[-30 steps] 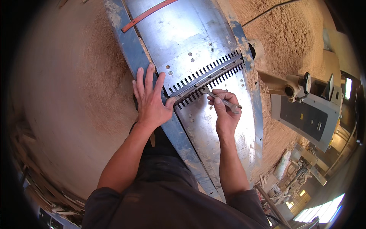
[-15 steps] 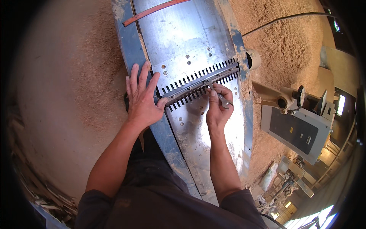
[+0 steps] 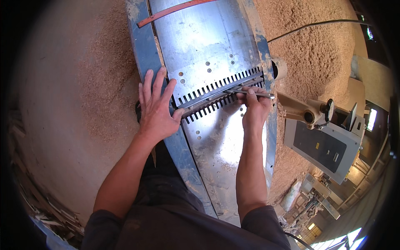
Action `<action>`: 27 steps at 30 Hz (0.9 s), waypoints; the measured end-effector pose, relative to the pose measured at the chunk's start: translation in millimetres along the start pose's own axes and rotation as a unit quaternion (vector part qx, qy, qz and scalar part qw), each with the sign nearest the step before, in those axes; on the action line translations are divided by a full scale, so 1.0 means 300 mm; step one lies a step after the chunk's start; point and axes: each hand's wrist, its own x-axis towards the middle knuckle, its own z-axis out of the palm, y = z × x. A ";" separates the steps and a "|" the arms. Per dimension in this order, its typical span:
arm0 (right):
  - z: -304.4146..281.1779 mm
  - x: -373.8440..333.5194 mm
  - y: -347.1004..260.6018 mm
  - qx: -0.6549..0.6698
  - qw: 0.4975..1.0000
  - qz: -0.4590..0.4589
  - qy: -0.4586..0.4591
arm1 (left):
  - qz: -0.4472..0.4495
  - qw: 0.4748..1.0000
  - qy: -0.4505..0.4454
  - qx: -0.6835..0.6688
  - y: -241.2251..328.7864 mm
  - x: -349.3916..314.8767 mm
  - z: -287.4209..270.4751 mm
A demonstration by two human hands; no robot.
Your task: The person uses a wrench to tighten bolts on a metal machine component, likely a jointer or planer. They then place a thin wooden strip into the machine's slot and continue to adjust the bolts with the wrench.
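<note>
Gripping the wrench (image 3: 264, 95), right hand (image 3: 255, 109) has shifted rightward.

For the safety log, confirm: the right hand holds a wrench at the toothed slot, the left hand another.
No: the head view shows the left hand spread over the blue edge, gripping nothing; the right hand does hold a wrench at the toothed slot.

Woodworking workshop: sawdust (image 3: 308, 52) is lying heaped right of the steel-topped machine (image 3: 193, 35), wood offcuts (image 3: 48, 202) are lying left of it.
</note>
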 end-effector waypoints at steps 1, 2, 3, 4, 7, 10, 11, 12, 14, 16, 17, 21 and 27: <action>0.002 -0.008 -0.008 0.010 1.000 -0.020 0.010 | 0.000 1.000 0.000 -0.004 -0.001 -0.001 0.001; 0.004 -0.016 -0.014 0.019 0.999 -0.040 0.021 | 0.000 1.000 0.001 -0.008 -0.003 -0.001 0.002; 0.006 -0.025 -0.022 0.029 0.997 -0.061 0.031 | -0.001 1.000 0.000 -0.008 -0.003 -0.001 0.002; 0.010 -0.035 -0.027 0.046 0.996 -0.062 0.045 | -0.003 1.000 -0.002 -0.008 -0.004 0.000 0.002; 0.000 -0.083 -0.035 -0.011 0.997 -0.073 0.006 | -0.004 1.000 -0.005 -0.006 -0.002 0.001 -0.001; -0.022 -0.095 -0.020 -0.024 0.994 -0.103 -0.034 | -0.001 1.000 -0.006 -0.003 -0.004 0.000 0.000; -0.026 -0.098 -0.018 -0.023 0.992 -0.113 -0.047 | 0.001 1.000 -0.006 -0.003 -0.005 0.000 0.000; -0.023 -0.103 -0.017 -0.029 0.992 -0.109 -0.051 | 0.002 1.000 -0.005 -0.001 -0.005 0.000 0.001; -0.011 -0.123 -0.010 -0.050 0.990 -0.119 -0.054 | 0.004 1.000 -0.003 0.002 -0.005 -0.001 0.003; -0.003 -0.131 0.011 -0.067 0.987 -0.134 -0.057 | 0.006 1.000 -0.001 0.003 -0.006 -0.001 0.004; 0.000 -0.140 0.012 -0.059 0.988 -0.130 -0.059 | 0.007 1.000 -0.001 0.003 -0.005 0.000 0.005; 0.011 -0.158 0.026 -0.073 0.982 -0.159 -0.065 | 0.001 1.000 -0.003 0.000 0.001 0.004 0.002; 0.040 -0.146 0.046 -0.068 0.984 -0.154 -0.054 | 0.011 1.000 0.001 0.001 -0.006 0.000 0.008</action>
